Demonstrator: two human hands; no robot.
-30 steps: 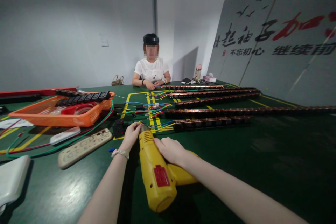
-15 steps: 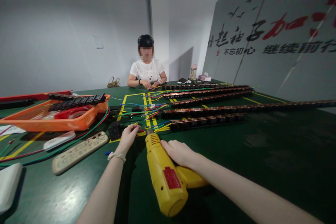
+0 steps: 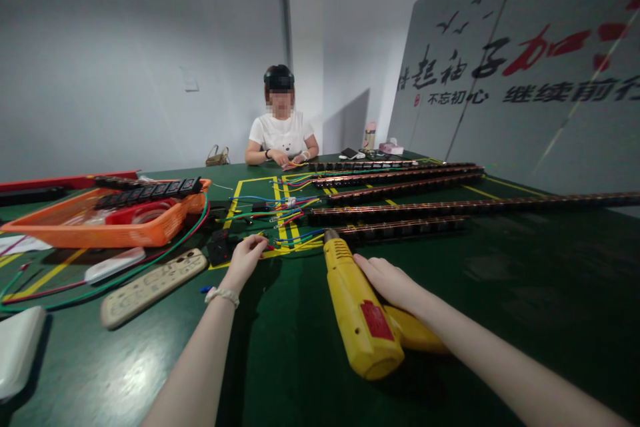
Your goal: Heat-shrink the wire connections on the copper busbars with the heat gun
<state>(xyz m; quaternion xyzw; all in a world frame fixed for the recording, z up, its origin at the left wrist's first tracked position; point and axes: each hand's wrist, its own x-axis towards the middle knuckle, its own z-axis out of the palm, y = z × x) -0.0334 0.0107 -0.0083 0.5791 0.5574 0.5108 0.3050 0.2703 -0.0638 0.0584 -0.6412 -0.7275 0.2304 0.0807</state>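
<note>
Two bare hands work at a dark green bench (image 3: 520,333), seen from the wearer's own head. A yellow heat gun (image 3: 345,290) is right of centre, in front of the wearer. Its long axis runs away from the wearer and leans a little left: the rounded rear end is nearest, and the metal nozzle (image 3: 331,235) points away toward the near left end of the closest black strip (image 3: 400,229). In this view the two overlap; whether they touch cannot be told. The gun's handle (image 3: 423,332) sticks out to the right from the rear of the body, passing under the right forearm.

The right hand (image 3: 393,280) lies along the right side of the barrel, its grip clamped on the gun, with some fingers hidden. The left hand (image 3: 247,257), well left of the nozzle, has thumb and fingers pinched together on the ends of coloured wires (image 3: 306,238), which lead from the closest strip. A small black box (image 3: 219,248) is just left of that hand.

Further strips lie beyond, roughly side by side, running left to right. On the left are an orange basket (image 3: 120,238) full of parts and a cream power strip (image 3: 155,287), slanting away to the right. Across the bench sits a person in a white T-shirt (image 3: 281,132), hands at the farthest strip's wires.
</note>
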